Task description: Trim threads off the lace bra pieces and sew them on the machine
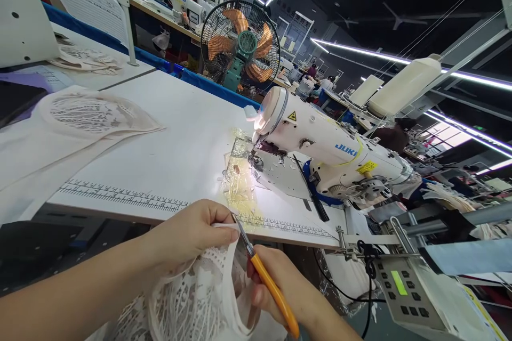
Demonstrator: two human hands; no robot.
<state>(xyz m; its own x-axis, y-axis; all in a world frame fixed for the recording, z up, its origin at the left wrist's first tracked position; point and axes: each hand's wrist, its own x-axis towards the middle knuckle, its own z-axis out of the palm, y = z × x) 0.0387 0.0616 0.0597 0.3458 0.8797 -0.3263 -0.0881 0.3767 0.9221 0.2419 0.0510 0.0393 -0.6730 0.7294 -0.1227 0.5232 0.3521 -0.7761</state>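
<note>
At the near edge of the white tabletop (180, 138), the left hand (192, 234) pinches the trim of a pale lace garment (188, 298) between thumb and fingers. The garment hangs below that edge. The right hand's (284, 282) fingers are closed around an orange-handled tool (272, 293), its metal tip beside the left thumb. Beyond stands a sewing machine (320, 138); another lace piece (88, 112) lies left.

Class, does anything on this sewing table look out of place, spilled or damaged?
Yes: beside the sewing machine, small scraps lie scattered over a crinkled, yellowish patch on the white table. It looks untidy against the smooth surface around it; whether it is damage or a protective covering, I cannot tell.
</note>
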